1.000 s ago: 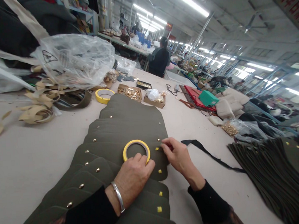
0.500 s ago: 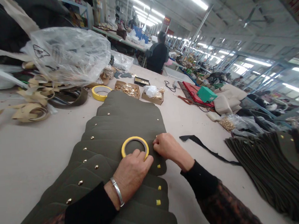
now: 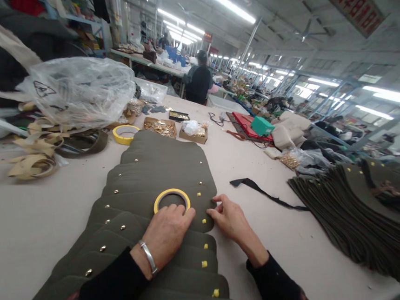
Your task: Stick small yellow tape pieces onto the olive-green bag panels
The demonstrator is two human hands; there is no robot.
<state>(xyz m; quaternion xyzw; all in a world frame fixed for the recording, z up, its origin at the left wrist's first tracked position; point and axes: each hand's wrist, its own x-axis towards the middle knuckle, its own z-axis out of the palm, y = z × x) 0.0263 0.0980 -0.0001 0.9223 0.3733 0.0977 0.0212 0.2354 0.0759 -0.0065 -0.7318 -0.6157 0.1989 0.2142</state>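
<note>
Overlapping dark olive fabric pieces (image 3: 146, 173) lie fanned out before me, with gold studs (image 3: 103, 248) along their left side. Small yellow tape bits (image 3: 204, 264) mark several of the pieces near the right edge. My left hand (image 3: 167, 237), a silver bangle at its wrist, is closed on the near rim of a yellow tape roll (image 3: 156, 200) resting on the fabric. At the right edge of the pieces is my right hand (image 3: 232, 219), thumb and forefinger apart, the thumb tip close to the fabric. Nothing shows between those fingers.
Boxes of gold hardware (image 3: 159, 127) and another yellow tape roll (image 3: 126, 134) sit beyond the fabric. A plastic bag (image 3: 79, 93) and tan strips (image 3: 33, 167) lie left. Right are a black strip (image 3: 263, 191) and stacked olive pieces (image 3: 342, 217). A person (image 3: 198, 80) sits farther back.
My right hand has drawn back from the fabric and its fingers have parted. A yellow tape bit now shows near where its fingertips were. My left hand keeps the roll. The view has shifted right.
</note>
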